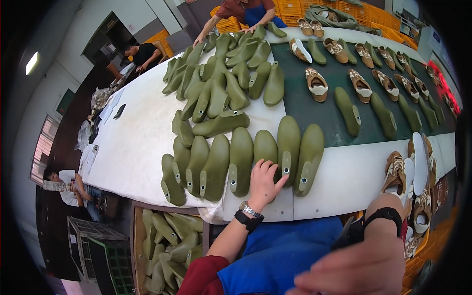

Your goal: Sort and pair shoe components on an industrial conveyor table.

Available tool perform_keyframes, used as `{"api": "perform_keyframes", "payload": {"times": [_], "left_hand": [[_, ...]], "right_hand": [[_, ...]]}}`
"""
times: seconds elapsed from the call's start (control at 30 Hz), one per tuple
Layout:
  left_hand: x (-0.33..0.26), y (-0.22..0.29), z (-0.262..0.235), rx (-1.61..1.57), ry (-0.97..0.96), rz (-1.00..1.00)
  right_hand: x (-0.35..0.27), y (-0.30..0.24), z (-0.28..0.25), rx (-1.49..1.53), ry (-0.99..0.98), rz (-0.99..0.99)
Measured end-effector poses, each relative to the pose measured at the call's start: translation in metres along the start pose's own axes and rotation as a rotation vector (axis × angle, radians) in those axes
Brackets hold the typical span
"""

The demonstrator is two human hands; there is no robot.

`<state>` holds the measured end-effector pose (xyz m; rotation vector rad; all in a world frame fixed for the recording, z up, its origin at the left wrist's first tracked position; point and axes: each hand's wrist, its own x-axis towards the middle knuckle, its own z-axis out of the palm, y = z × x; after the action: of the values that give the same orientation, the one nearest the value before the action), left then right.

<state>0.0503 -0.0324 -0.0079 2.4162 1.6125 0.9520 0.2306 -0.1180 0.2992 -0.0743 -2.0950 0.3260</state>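
Green shoe lasts (241, 160) stand side by side in a row along the near edge of the white tabletop. My left hand (265, 183) lies over the heel end of one shoe last (265, 143) in that row, its fingers and thumb curled round it. A watch and a black band circle that wrist. Close in at the lower right, my right hand (356, 265) is smeared by motion. Its fingers point to the lower left, and whether they hold anything does not show. Behind the row lies a heap of more lasts (216, 88).
On the dark green belt (305, 113), brown-and-white shoes (316, 84) alternate with lasts. More shoes (395, 172) stack at my right. A wooden bin (139, 246) of lasts stands below the table (132, 142) at left. Across the table, a co-worker (246, 11) reaches into the heap.
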Motion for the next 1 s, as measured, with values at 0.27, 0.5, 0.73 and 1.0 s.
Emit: {"api": "perform_keyframes", "payload": {"times": [0.27,0.5,0.73,1.0], "left_hand": [[0.002,0.002,-0.002,-0.008,0.008,-0.012],[-0.005,0.006,0.001,-0.032,0.008,0.002],[-0.001,0.002,-0.003,-0.023,0.027,-0.006],[0.003,0.005,-0.003,-0.011,0.007,0.009]], "right_hand": [[-0.058,0.011,-0.009,-0.366,-0.112,0.167],[-0.233,0.142,0.092,-0.779,-0.235,0.638],[-0.243,0.14,0.106,-0.648,-0.213,1.11],[-0.248,0.117,0.085,-0.608,-0.466,1.34]]}}
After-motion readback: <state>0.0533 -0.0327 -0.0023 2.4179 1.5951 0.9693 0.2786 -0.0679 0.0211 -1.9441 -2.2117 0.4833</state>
